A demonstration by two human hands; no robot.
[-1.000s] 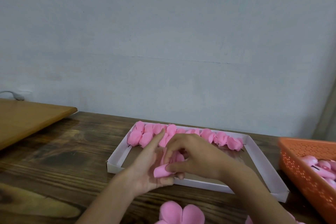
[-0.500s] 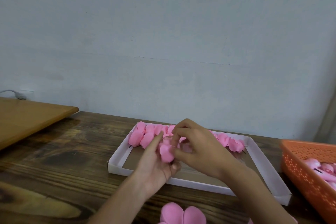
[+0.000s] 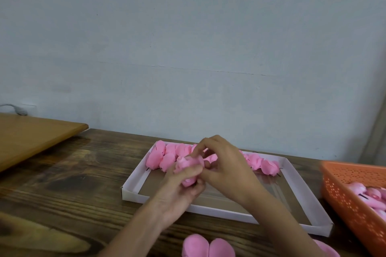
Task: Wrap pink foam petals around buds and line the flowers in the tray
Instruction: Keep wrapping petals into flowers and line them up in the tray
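A pink foam flower [image 3: 188, 166] is held between both hands above the white tray [image 3: 133, 189]. My left hand [image 3: 179, 190] grips it from below, fingers curled round it. From the right, my right hand [image 3: 225, 165] pinches the petal at the flower's top. A row of finished pink flowers [image 3: 165, 155] lies along the tray's far side, partly hidden behind my hands. Loose pink petals [image 3: 206, 246] lie on the table at the near edge.
An orange perforated basket [image 3: 342, 190] with pink buds [image 3: 367, 196] stands at the right. A light wooden board [image 3: 31, 137] lies at the left on the dark wooden table [image 3: 62, 194]. A grey wall rises behind the table.
Both hands have lifted the flower and moved it farther over the tray. My left index finger, stretched out before, now curls round the flower.
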